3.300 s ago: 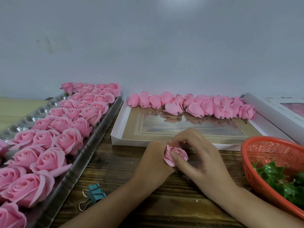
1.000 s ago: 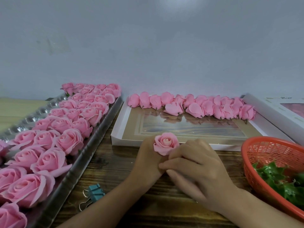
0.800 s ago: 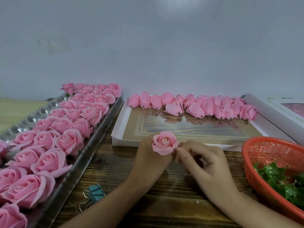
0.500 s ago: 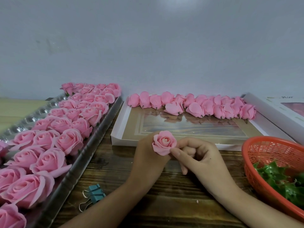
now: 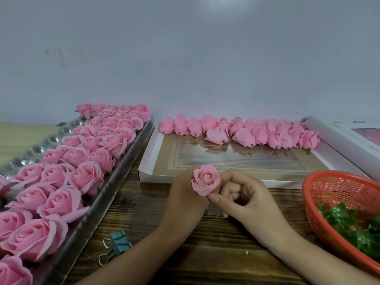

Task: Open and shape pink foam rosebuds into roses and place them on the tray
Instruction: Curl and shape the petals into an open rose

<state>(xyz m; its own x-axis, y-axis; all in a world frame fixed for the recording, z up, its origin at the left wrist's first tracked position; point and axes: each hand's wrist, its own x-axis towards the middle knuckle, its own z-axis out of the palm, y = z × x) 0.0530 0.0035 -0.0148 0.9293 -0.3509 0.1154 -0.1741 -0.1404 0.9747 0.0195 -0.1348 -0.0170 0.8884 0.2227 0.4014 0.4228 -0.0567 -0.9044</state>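
My left hand (image 5: 183,200) holds a pink foam rose (image 5: 205,179) from below, bloom facing up, above the wooden table. My right hand (image 5: 244,200) is beside it with fingers curled; its thumb and forefinger touch the rose's lower right petal. Several shaped roses (image 5: 86,175) fill the silver tray (image 5: 107,194) on the left. A row of several closed pink rosebuds (image 5: 242,131) lies along the far edge of a white box lid (image 5: 146,169).
An orange mesh basket (image 5: 329,188) with green leaves (image 5: 353,229) sits at the right edge. A teal binder clip (image 5: 118,242) lies on the table near my left forearm. A white box (image 5: 345,138) stands at the far right, against the grey wall.
The rose went from being worked between both hands to standing opened atop my left hand. My right hand uncovered the left hand's fingers and now only touches a lower petal.
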